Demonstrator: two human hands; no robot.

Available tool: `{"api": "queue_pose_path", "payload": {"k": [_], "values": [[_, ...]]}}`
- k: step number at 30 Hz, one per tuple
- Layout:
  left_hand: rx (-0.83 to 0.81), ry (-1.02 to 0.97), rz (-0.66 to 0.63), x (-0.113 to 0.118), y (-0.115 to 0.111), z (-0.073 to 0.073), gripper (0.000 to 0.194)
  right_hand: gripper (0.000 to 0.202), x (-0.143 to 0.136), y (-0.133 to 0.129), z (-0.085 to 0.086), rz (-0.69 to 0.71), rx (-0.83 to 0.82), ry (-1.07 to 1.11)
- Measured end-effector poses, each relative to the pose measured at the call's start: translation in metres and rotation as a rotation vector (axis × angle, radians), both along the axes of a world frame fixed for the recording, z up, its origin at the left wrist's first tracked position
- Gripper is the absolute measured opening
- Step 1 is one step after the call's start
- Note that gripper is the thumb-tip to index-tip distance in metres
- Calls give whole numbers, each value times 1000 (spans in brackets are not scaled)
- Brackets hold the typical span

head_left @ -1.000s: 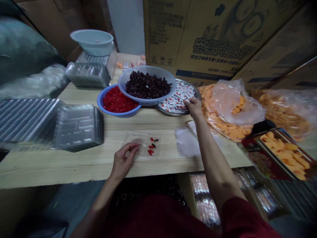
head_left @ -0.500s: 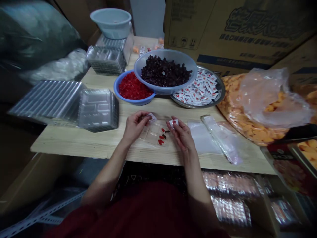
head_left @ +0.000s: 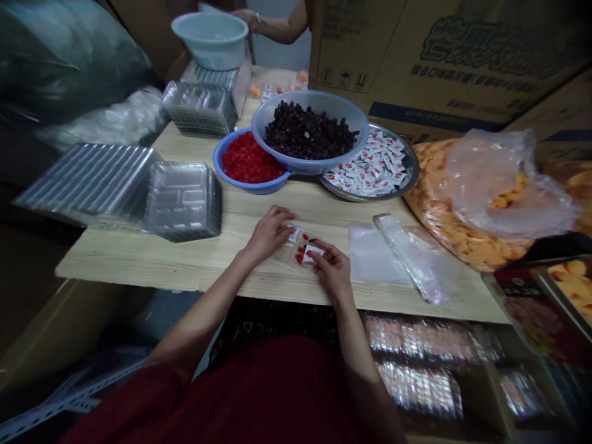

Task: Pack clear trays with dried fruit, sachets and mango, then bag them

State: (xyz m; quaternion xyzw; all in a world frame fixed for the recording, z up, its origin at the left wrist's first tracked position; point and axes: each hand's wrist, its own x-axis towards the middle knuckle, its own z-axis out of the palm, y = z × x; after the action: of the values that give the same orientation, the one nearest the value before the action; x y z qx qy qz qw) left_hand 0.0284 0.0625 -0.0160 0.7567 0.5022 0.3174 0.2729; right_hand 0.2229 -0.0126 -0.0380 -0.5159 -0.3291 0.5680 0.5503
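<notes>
A clear plastic compartment tray (head_left: 283, 254) lies on the wooden table, with red pieces (head_left: 300, 258) and dark pieces in its right side. My left hand (head_left: 268, 235) is over the tray's left part, fingers closed on a small white sachet (head_left: 293, 234) that lies low at the tray. Between the thumb and fingers of my right hand (head_left: 335, 271), a second white sachet (head_left: 313, 253) with a red print is pinched above the red pieces, partly covering them.
Behind the tray stand a blue bowl (head_left: 221, 174) of red pieces, a bowl (head_left: 272, 145) of dark pieces and a metal bowl (head_left: 413, 179) of sachets. Stacked trays (head_left: 182, 200) stand left; clear bags (head_left: 379, 253) lie right. A co-worker's hand (head_left: 247, 20) is at a basin (head_left: 210, 43).
My left hand has moved right, bringing its sachet down to the tray. My right hand has shifted left and lower over it. A co-worker's arm has appeared at the back.
</notes>
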Motion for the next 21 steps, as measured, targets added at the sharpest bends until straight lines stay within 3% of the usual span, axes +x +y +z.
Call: {"api": "queue_pose_path", "payload": {"k": [6, 11, 13, 15, 18, 21], "values": [[-445, -362, -163, 4, -46, 17, 25, 54, -18, 0, 4, 132, 109, -6], [-412, -394, 70, -13, -50, 16, 22, 54, -23, -12, -1, 165, 179, -82], [-319, -289, 128, -24, -45, 19, 20, 43, -18, -22, -2, 168, 237, -252], [-227, -81, 108, -32, -40, 24, 17, 32, -14, -35, -4, 200, 324, -442], [-146, 260, -84, -32, -32, 34, 16, 27, -11, -51, -9, 226, 469, -676], [-106, 472, -301, -19, -21, 40, 21, 31, -11, -56, -17, 243, 559, -849]]}}
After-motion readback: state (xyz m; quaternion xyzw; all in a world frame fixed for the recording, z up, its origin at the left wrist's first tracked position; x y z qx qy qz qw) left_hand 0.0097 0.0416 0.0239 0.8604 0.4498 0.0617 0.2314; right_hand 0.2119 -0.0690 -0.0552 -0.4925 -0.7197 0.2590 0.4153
